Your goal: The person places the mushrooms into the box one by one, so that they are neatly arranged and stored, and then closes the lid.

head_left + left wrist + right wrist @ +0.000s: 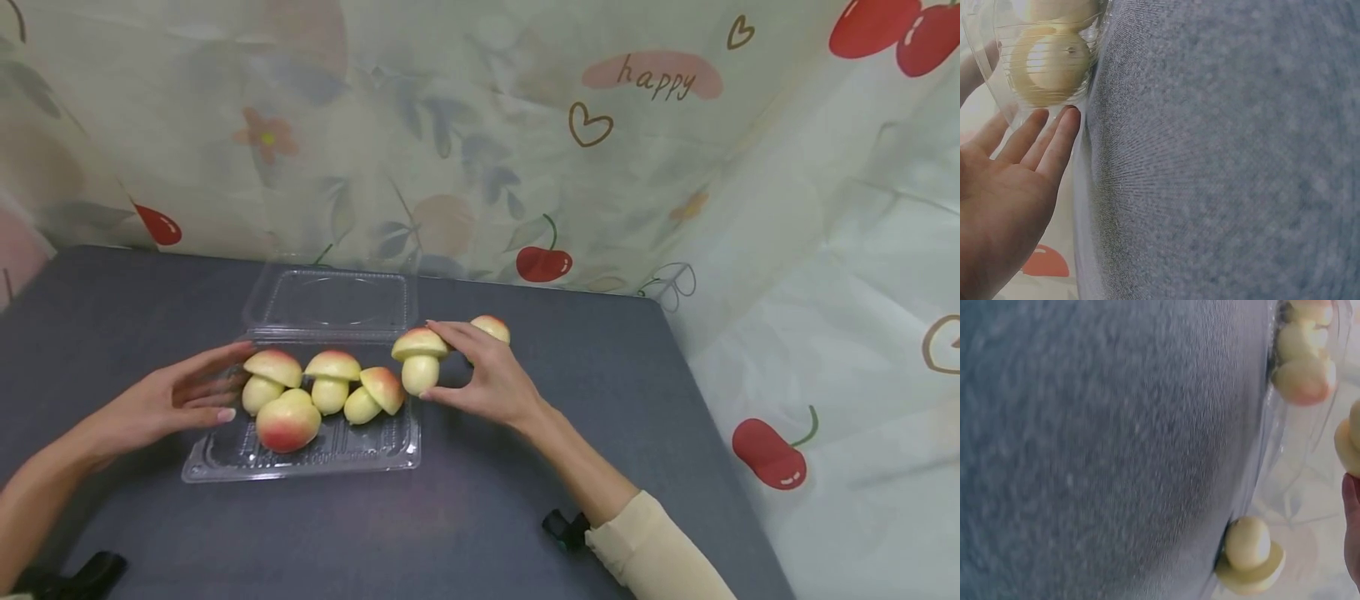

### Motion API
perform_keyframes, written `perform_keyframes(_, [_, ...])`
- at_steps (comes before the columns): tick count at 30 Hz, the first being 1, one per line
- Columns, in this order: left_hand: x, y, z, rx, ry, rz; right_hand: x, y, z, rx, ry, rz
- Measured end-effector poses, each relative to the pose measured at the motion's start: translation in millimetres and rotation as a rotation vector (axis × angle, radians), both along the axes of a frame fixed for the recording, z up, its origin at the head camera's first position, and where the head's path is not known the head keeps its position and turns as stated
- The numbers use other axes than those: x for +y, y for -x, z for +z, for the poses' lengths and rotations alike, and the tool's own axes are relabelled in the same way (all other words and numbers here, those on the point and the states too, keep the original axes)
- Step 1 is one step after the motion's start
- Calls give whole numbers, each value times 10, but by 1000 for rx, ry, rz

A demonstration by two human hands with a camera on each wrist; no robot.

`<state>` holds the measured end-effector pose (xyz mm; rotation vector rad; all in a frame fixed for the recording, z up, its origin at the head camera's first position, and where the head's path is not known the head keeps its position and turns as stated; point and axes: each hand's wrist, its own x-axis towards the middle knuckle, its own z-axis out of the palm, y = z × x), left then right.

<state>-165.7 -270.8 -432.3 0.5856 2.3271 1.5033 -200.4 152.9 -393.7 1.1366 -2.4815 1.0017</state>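
Between thumb and fingers, my right hand (491,375) pinches a yellow toy mushroom (420,375) with a reddish cap, upright near the right end of a clear plastic box (360,462). At the right wrist view's edge, the same mushroom (1346,447) is partly cut off. Several similar mushrooms (288,421) lie inside the box, some tilted. My left hand (183,392), its fingers extended, is at the box's left side; in the left wrist view the fingertips (1071,119) are close against the clear wall. Another mushroom (492,327) sits on the table behind my right hand, partly hidden.
The box's transparent lid (337,300) is folded back toward the rear of the grey-covered table (480,533). Behind the table hangs a printed curtain (480,133) with cherries and hearts. A black strap (564,529) is near my right sleeve.
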Motion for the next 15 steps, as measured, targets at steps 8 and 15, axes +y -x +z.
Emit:
perform_keyframes(8, [-4, -4, 0, -3, -4, -1, -156, -76, -12, 5, -5, 95])
perform_keyframes(15, [1, 4, 7, -16, -1, 0, -275, -125, -12, 21, -28, 123])
